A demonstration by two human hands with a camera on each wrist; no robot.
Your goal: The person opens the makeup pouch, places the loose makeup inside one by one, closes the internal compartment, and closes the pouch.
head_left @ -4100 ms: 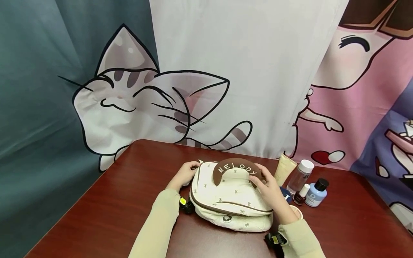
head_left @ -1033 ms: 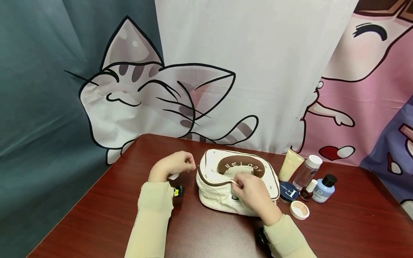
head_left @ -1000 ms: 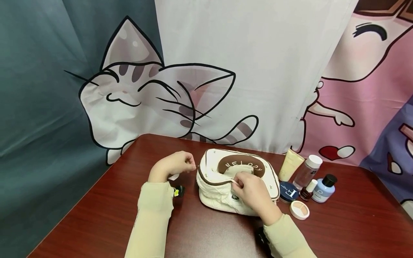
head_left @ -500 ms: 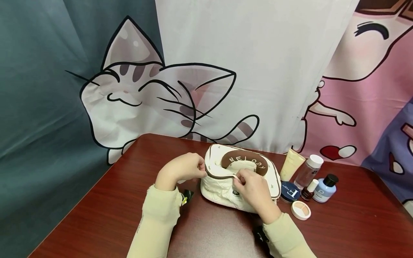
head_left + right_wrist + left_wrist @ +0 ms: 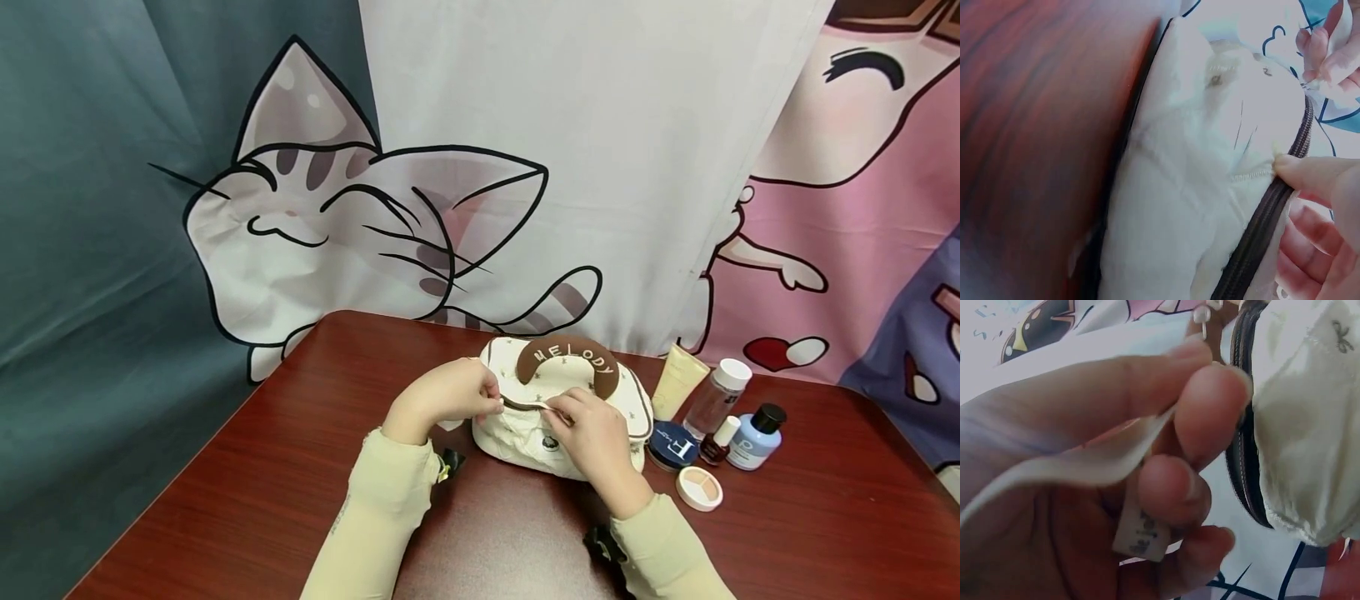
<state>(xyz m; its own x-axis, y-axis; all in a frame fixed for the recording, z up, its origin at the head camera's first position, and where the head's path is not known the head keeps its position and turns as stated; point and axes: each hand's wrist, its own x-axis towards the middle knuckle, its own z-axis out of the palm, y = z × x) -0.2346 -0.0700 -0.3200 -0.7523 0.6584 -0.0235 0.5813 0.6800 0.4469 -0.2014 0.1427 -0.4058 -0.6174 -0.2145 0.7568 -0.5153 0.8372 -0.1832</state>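
Note:
A cream cosmetic bag with brown zipper trim stands on the table, its brown MELODY handle arched on top. At the front left of the zipper, my left hand pinches the zipper pull with thumb and index finger; the pull is mostly hidden by the fingertips. A white ribbon and a small printed label show within that hand in the left wrist view. My right hand pinches the bag's edge along the zipper, near the middle of its front.
Right of the bag stand a cream tube, a clear white-capped bottle, a dark nail polish bottle and a blue black-capped bottle. A navy round case and a round palette lie in front.
My left hand has moved right along the zipper, toward the right hand. The right hand now pinches the front edge instead of gripping the handle, and the bag sits further back.

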